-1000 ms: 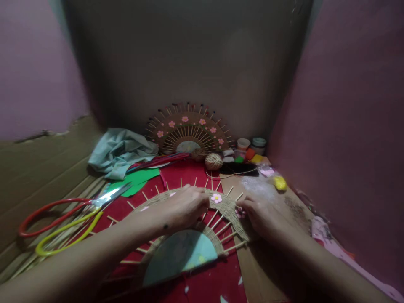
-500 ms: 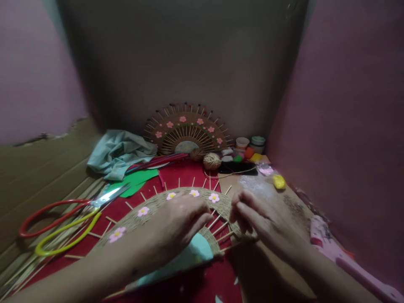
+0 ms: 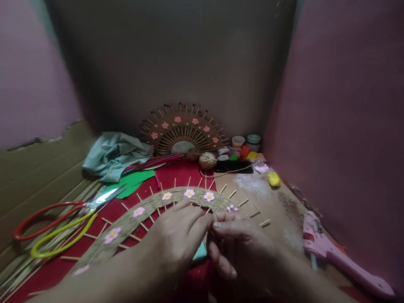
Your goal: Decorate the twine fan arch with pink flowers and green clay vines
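On the red mat: woven fan (image 3: 148,208) – pink flowers.
Left hand (image 3: 176,235): pinched closed on fan.
Right hand (image 3: 240,244): curled, fingertips meeting the left.

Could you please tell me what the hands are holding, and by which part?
Both hands rest fingertips on the woven fan's inner arc; any true grip cannot be told.

single head view, forward and down, close over the hands (image 3: 202,244)
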